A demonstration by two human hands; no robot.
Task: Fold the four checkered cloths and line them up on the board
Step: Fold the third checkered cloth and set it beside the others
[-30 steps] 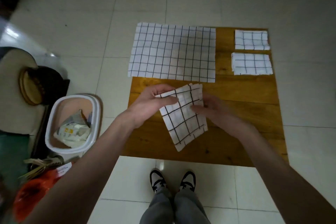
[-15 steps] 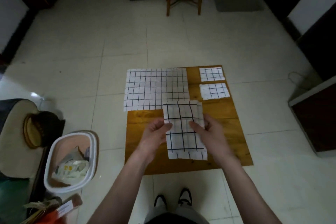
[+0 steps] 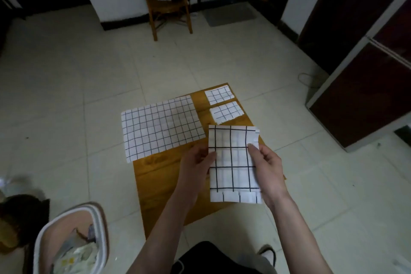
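Bin [image 3: 101, 227] near left holds crumpled wrappers. Both hands, left [image 3: 195, 163] and right [image 3: 268, 168], pinch a folded cloth [image 3: 233, 162] over the board [image 3: 160, 184]. Unfolded cloth [image 3: 160, 127] far left, two folded ones [image 3: 219, 95] [image 3: 225, 111] far right.

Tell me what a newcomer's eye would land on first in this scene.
First, the folded checkered cloth held up between the left hand and right hand above the wooden board. Next, the large unfolded cloth spread flat over the board's far left corner and onto the floor. Then two small folded cloths in a column at its far right corner.
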